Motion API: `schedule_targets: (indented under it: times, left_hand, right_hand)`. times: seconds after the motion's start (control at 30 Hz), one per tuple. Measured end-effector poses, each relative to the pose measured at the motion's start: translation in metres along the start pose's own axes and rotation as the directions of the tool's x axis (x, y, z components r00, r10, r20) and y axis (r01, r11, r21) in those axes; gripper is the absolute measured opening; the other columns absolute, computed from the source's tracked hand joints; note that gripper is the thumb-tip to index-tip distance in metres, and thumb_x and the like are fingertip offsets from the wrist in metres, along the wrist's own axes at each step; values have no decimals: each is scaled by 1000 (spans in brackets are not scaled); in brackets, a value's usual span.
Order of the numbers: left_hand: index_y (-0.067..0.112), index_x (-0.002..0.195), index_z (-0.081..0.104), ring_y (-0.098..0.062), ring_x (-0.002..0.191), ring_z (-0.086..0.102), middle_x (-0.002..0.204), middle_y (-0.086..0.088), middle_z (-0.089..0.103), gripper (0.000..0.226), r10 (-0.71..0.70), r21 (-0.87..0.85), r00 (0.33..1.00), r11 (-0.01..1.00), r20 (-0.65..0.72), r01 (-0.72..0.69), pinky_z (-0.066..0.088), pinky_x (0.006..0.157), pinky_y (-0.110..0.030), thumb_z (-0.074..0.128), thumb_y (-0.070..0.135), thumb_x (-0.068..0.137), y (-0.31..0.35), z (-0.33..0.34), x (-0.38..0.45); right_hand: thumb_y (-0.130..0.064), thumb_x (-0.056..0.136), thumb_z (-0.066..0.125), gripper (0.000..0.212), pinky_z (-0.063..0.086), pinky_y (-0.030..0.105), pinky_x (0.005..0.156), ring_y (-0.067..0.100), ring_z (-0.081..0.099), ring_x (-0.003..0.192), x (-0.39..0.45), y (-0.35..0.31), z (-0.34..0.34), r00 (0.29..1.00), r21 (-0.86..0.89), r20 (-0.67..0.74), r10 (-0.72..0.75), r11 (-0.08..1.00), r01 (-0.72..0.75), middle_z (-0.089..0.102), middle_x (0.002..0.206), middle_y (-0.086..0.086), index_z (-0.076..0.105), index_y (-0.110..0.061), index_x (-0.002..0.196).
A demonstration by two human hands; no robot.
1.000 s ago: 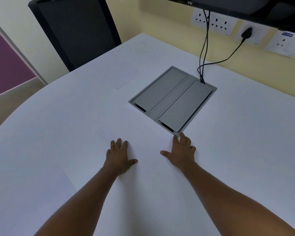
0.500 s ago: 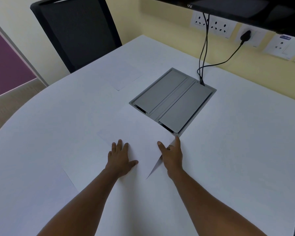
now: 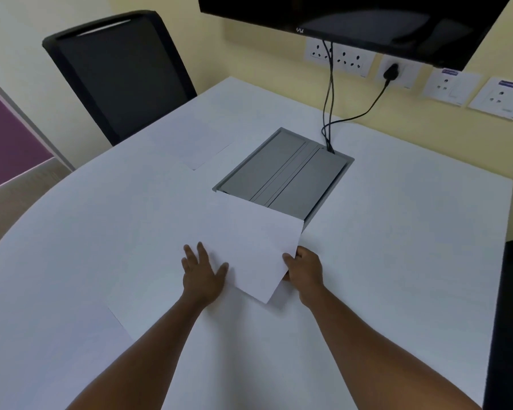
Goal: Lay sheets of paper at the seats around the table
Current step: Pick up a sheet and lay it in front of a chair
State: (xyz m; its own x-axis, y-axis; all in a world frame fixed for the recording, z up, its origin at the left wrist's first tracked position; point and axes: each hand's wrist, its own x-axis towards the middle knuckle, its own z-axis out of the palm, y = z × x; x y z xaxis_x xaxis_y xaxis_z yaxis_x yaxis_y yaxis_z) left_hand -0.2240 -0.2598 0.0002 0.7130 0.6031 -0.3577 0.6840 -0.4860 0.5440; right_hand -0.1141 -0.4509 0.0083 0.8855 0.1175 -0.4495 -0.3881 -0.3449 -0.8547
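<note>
My right hand (image 3: 304,269) pinches the right edge of a white sheet of paper (image 3: 261,250) and holds it tilted up off the white table (image 3: 397,247). The sheet's far corner hides the near end of the grey cable box (image 3: 288,176). My left hand (image 3: 202,272) rests flat with fingers spread on the sheets (image 3: 160,297) still lying on the table in front of me. Another sheet (image 3: 193,143) lies flat by the black chair (image 3: 119,75) at the far left. A further sheet (image 3: 57,350) lies at the near left.
A dark screen (image 3: 353,22) hangs on the yellow wall above sockets (image 3: 338,56). Black cables (image 3: 329,108) run from it down into the cable box. Part of a dark chair (image 3: 510,321) shows at the right edge.
My right hand, flat on the paper a second ago, has pinched the top sheet's right edge and lifted it. The left hand has stayed flat.
</note>
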Motion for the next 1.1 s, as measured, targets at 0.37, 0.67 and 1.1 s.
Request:
schedule_targets:
  times: [0.37,0.67,1.1]
  left_hand:
    - [8,149,28,-35,135,42,152,-14,38,69,-206,-498,978,853,-41,159,34,109,-43,55,37,92,77,-16,-1]
    - [7,80,65,-27,74,57,85,-14,63,15,-44,-650,994,753,104,102,57,88,-44,55,8,91,137,22,-9]
    - [10,89,68,-19,68,59,79,-7,66,17,102,-525,986,851,130,-19,55,81,-39,55,20,95,214,105,-1]
  right_hand:
    - [-14,96,60,13,55,28,55,20,70,80,-11,-11,-114,992,103,-121,-43,993,55,73,91,0,69,-21,90]
    - [-13,97,59,18,58,33,65,20,71,78,-18,8,-218,968,107,-244,-54,991,83,75,92,2,70,-23,88]
    - [-26,95,62,17,47,32,68,19,57,74,33,52,-309,838,108,-545,28,993,37,62,78,-3,60,-14,83]
